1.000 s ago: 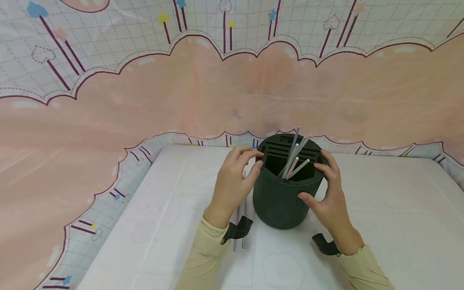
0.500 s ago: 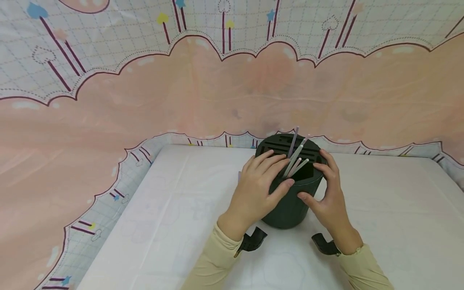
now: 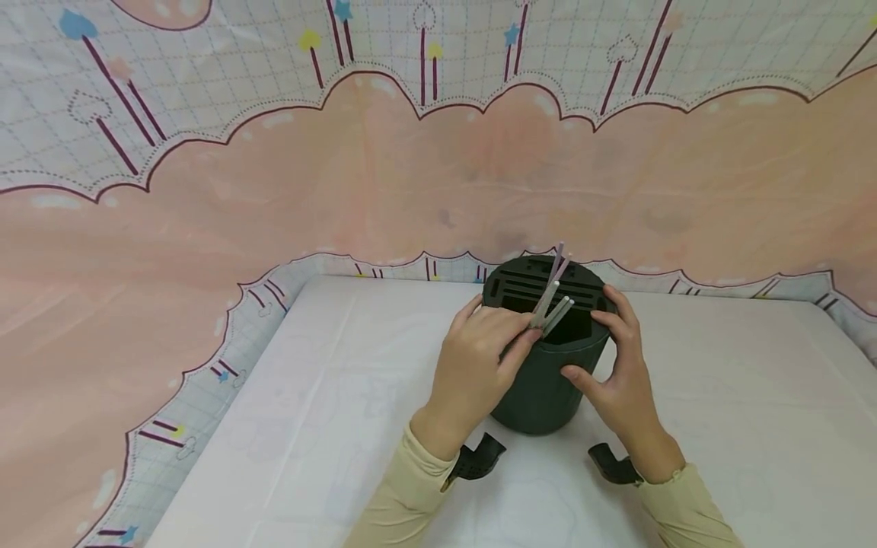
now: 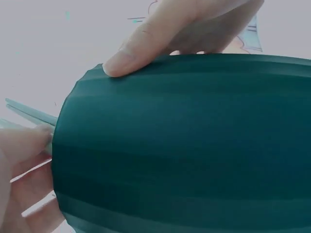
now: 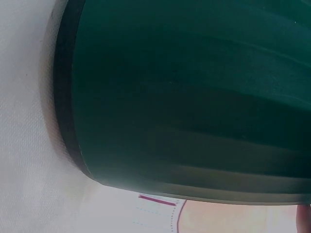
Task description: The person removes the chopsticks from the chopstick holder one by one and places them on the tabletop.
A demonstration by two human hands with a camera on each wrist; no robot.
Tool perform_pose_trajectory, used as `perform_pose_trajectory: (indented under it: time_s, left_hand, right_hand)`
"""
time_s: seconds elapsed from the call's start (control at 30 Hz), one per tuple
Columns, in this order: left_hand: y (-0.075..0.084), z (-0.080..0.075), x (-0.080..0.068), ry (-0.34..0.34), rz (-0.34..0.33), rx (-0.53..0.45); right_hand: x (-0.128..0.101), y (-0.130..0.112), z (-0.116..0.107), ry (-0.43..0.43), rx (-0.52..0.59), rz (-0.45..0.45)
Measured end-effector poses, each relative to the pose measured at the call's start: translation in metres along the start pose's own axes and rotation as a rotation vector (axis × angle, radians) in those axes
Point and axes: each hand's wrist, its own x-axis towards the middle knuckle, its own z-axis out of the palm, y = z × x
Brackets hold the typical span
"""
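Note:
A dark green utensil holder (image 3: 537, 399), ribbed outside and slotted at the back of its top, stands tilted slightly on the table. Several thin pastel sticks that look like chopsticks (image 3: 559, 313) lean in its front opening. My left hand (image 3: 479, 358) pinches some of them at the rim between thumb and fingers; how many is hidden. My right hand (image 3: 620, 373) grips the holder's right side, thumb in front and fingers on the rim. In the left wrist view, the chopsticks (image 4: 31, 112) poke out beyond the holder's edge. The holder's wall (image 5: 184, 97) fills most of the right wrist view.
A white cloth covers the table (image 3: 294, 426). Behind it hangs a peach and white patterned curtain (image 3: 384, 183). Black camera mounts (image 3: 479, 458) sit under both wrists.
My left hand has moved right from the holder's left rim onto the chopsticks and now pinches them, shifting their tops a little left. My right hand keeps its grip on the holder.

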Motion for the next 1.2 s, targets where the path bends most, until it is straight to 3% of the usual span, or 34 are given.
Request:
perform_pose_trajectory:
  time_s: [0.27, 0.57, 0.77, 1.03, 1.2]
  left_hand:
    - [0.008, -0.001, 0.003, 0.138, -0.008, -0.181]
    - [0.014, -0.011, 0.008, 0.238, -0.018, -0.301]
    - [0.016, -0.029, 0.009, 0.377, -0.041, -0.441]
    - [0.013, -0.059, 0.01, 0.556, -0.095, -0.712]
    - [0.007, -0.072, 0.01, 0.648, -0.138, -0.766]
  right_hand:
    - [-0.001, 0.001, 0.0, 0.0, -0.013, 0.0]
    - [-0.001, 0.001, -0.001, -0.006, -0.001, 0.011]
    - [0.001, 0.001, -0.002, -0.01, -0.01, 0.003]
    - [0.001, 0.0, -0.003, -0.018, -0.015, 0.017]
    - [0.001, -0.001, -0.004, -0.02, 0.002, 0.035]
